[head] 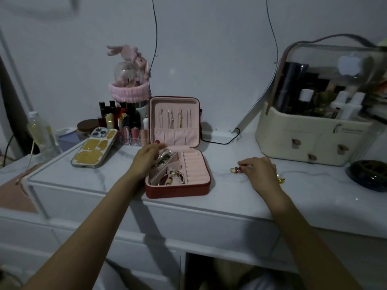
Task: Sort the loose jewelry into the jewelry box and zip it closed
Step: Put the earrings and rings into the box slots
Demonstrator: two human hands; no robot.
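Note:
A red jewelry box (178, 188) with pink lining lies open on the white tabletop, lid upright with several necklaces hanging inside. Bracelets (172, 177) fill the near left compartment and beaded pieces (164, 158) the far left one. The ring rolls on the right hold nothing. My left hand (145, 159) rests at the box's far left corner, fingers curled on the beaded pieces. My right hand (258, 171) is on the table to the right of the box, fingertips pinching a small gold and red piece (235, 169). Another gold piece (281, 180) lies beside that hand.
A phone (94, 147) lies left of the box, with lipsticks and bottles (121, 122) behind it. A cream cosmetics case (314, 132) stands at the back right, a dark round dish (369, 174) at the right edge. A plastic bottle (40, 132) stands far left.

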